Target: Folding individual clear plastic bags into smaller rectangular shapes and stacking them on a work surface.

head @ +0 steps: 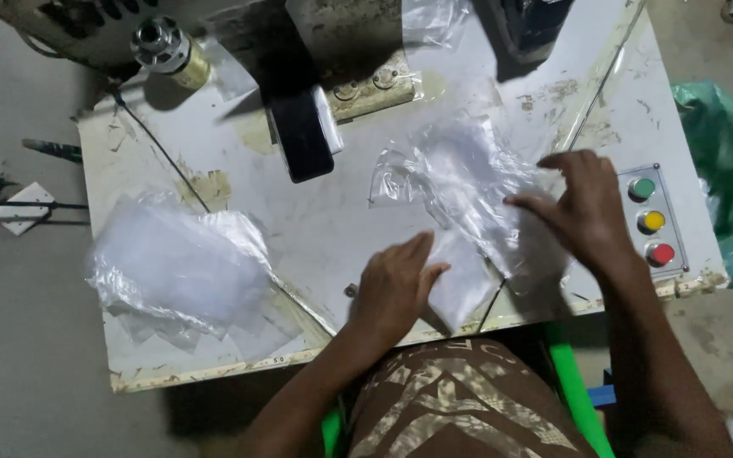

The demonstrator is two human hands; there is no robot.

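Clear plastic bag (468, 182): crumpled, lying flat on the white table (316, 229) right of centre, near the front edge.
Left hand (394, 284): palm down, fingers together, pressing the bag's near corner.
Right hand (583, 208): fingers spread wide, resting on the bag's right side; nothing gripped.
Stack of clear bags (171, 267): on the table's left end, well apart from both hands.
Black roller (303, 136): behind the bag.
Three round buttons (651, 220), green, yellow, red: just right of the right hand.
Thread spool (167, 51): far left corner.
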